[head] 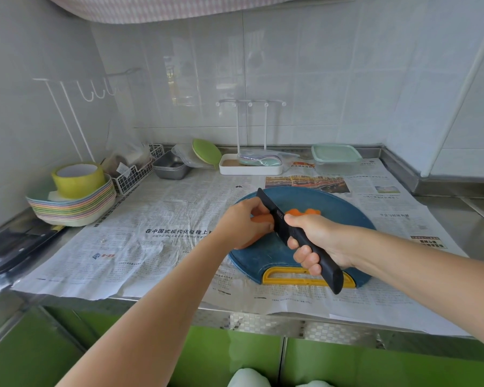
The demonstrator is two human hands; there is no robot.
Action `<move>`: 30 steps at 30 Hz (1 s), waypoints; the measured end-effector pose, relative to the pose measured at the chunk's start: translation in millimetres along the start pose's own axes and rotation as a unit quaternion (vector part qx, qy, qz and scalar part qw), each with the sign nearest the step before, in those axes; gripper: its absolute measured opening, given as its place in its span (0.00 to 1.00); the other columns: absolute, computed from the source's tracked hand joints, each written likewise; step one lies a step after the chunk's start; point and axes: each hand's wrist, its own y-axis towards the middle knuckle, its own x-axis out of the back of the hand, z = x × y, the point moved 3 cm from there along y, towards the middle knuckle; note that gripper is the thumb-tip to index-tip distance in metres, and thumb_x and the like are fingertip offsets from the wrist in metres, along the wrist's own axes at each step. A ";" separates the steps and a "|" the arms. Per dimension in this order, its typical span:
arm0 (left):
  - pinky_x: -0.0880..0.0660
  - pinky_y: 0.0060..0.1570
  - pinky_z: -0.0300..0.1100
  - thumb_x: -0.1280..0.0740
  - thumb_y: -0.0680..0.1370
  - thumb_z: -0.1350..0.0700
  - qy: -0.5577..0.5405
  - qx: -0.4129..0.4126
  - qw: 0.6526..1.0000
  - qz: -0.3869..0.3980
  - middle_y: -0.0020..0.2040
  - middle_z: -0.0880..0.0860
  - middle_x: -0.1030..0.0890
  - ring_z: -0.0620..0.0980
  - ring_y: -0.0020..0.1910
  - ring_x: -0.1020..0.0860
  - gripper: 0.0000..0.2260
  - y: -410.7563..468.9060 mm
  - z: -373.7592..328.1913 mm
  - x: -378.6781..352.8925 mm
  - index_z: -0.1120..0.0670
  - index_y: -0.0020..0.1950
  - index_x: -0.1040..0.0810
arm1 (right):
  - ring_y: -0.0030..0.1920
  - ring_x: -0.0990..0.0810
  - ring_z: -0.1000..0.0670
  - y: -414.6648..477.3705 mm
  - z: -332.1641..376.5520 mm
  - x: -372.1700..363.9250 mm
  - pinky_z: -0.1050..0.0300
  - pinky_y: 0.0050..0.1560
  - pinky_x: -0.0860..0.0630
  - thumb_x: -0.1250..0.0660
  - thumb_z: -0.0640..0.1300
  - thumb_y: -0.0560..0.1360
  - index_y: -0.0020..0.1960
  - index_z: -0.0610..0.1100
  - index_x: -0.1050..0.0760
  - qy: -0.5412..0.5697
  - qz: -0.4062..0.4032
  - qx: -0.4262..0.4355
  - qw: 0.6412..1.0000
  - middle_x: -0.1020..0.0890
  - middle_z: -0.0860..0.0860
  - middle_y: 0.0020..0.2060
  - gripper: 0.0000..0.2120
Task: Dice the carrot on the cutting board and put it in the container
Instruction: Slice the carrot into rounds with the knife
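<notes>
Carrot (263, 219) on cutting board (263, 261), gripped by left hand (241, 224); knife (271, 210) blade across it, handle clenched in right hand (316, 236). Probably mid-slicing, dicing barely begun. Next: press straight down, keep fingertips clear. Lidded container (336, 157) well behind.

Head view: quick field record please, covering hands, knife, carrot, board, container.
left hand: holds the carrot down on the board
right hand: grips the knife by its handle
knife: black, blade across the carrot beside the left fingers
cut pieces: orange, right of the blade, on the board
cutting board: blue, round, on newspaper
container: clear, mint lid on, behind the board, apart from it
</notes>
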 end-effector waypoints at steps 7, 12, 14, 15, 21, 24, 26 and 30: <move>0.32 0.46 0.38 0.30 0.73 0.51 -0.011 0.012 1.000 -0.007 0.46 0.44 0.26 0.46 0.47 0.27 0.10 3.8 5.6 -0.9 0.48 0.52 0.25 | 0.19 0.37 0.51 12.5 -11.6 -11.6 0.64 0.21 0.37 0.46 0.63 0.81 0.37 0.44 0.35 0.001 -0.026 0.013 1.000 0.34 0.49 0.22 0.25; 0.32 0.38 0.32 0.31 0.73 0.52 -0.016 0.005 1.000 -0.012 0.45 0.43 0.26 0.42 0.43 0.27 0.09 1.4 4.0 -1.4 0.48 0.51 0.25 | 0.20 0.36 0.51 11.7 -15.6 -11.1 0.64 0.22 0.36 0.45 0.64 0.80 0.38 0.44 0.34 0.014 -0.035 0.023 0.999 0.33 0.49 0.23 0.25; 0.32 0.40 0.34 0.31 0.73 0.54 0.001 -0.005 1.000 -0.009 0.47 0.45 0.25 0.44 0.45 0.27 0.10 0.3 2.2 -1.7 0.49 0.53 0.25 | 0.20 0.36 0.51 11.0 -16.4 -6.4 0.63 0.22 0.36 0.45 0.64 0.80 0.39 0.43 0.33 0.014 -0.038 0.027 0.999 0.32 0.49 0.23 0.25; 0.32 0.42 0.35 0.31 0.72 0.55 0.007 -0.009 1.000 -0.007 0.49 0.46 0.25 0.45 0.46 0.27 0.10 0.2 1.6 -1.8 0.49 0.53 0.26 | 0.20 0.36 0.51 10.2 -16.1 -3.0 0.63 0.21 0.36 0.45 0.64 0.80 0.39 0.43 0.32 0.011 -0.040 0.029 0.999 0.32 0.49 0.22 0.25; 0.31 0.44 0.38 0.30 0.72 0.56 0.036 -0.014 0.999 -0.002 0.48 0.46 0.27 0.47 0.47 0.27 0.11 -1.8 -1.0 -1.6 0.48 0.51 0.27 | 0.19 0.35 0.52 -4.0 -10.7 10.8 0.64 0.21 0.35 0.45 0.63 0.80 0.37 0.43 0.32 0.011 -0.041 0.038 0.998 0.31 0.49 0.22 0.26; 0.30 0.40 0.36 0.31 0.72 0.56 0.031 -0.018 0.999 -0.010 0.46 0.46 0.26 0.46 0.44 0.27 0.10 -3.4 -3.4 -1.7 0.49 0.51 0.27 | 0.19 0.36 0.52 -10.9 -4.9 9.9 0.65 0.21 0.36 0.45 0.63 0.81 0.37 0.43 0.32 0.013 -0.033 0.049 0.998 0.32 0.50 0.22 0.25; 0.31 0.43 0.38 0.30 0.72 0.56 0.042 -0.020 0.999 -0.012 0.48 0.46 0.25 0.46 0.45 0.27 0.11 -4.0 -3.9 -1.8 0.50 0.53 0.26 | 0.18 0.36 0.52 -15.2 -1.1 8.8 0.65 0.21 0.36 0.45 0.63 0.81 0.38 0.43 0.32 0.012 -0.029 0.055 0.998 0.32 0.50 0.22 0.25; 0.30 0.46 0.39 0.30 0.72 0.56 0.049 -0.016 0.999 -0.011 0.51 0.48 0.24 0.47 0.47 0.27 0.13 -3.5 -3.3 -1.5 0.50 0.55 0.26 | 0.18 0.37 0.53 -21.2 1.1 9.8 0.65 0.20 0.37 0.45 0.63 0.81 0.38 0.43 0.33 0.009 -0.022 0.056 0.998 0.33 0.50 0.22 0.25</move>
